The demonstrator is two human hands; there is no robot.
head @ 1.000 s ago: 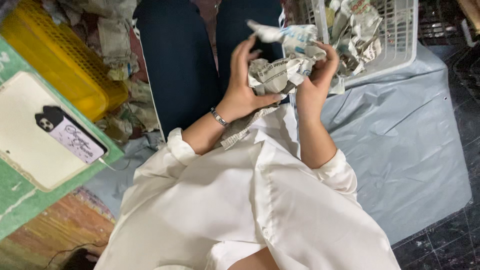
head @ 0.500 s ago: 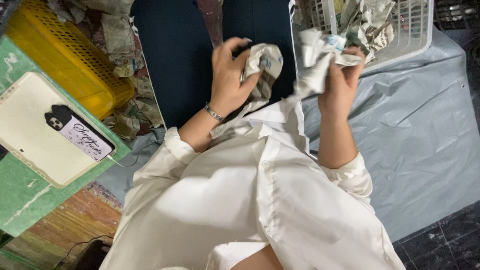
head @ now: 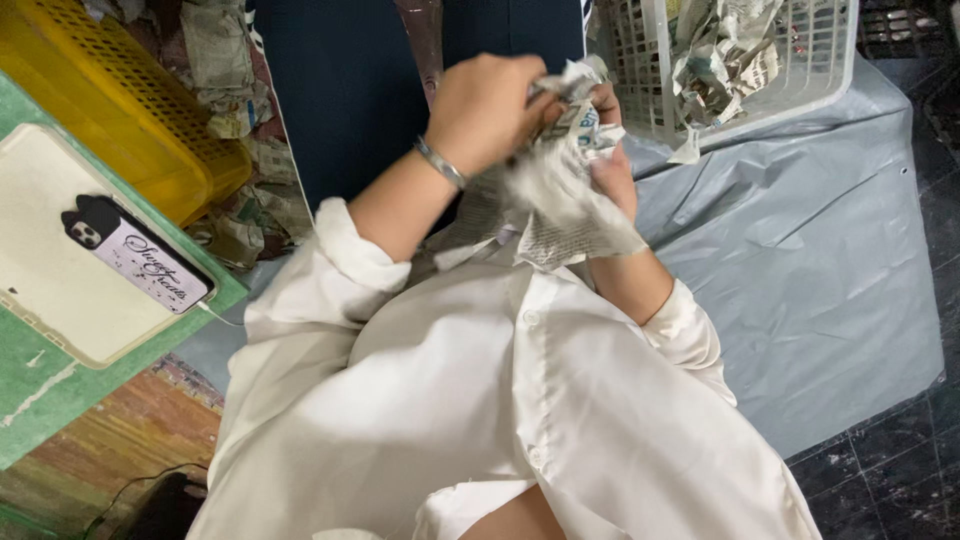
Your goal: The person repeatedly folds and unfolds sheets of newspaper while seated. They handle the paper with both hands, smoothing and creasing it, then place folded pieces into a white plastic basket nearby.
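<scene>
Between both hands [head: 490, 110], crumpled, print-covered grey-white newspaper wad [head: 565, 190].

Dark tiled floor [head: 900, 480], grey sheet [head: 800, 250]

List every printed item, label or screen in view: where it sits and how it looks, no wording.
Crumpled newspaper: between left hand and right hand, grey-white with dark print.
Phone: face down on a cream board, left; long pale case with dark script, black cat-eared top.
Newspaper wads: in the white basket, top right.
Newspaper scraps: beside the yellow crate, top left.
</scene>
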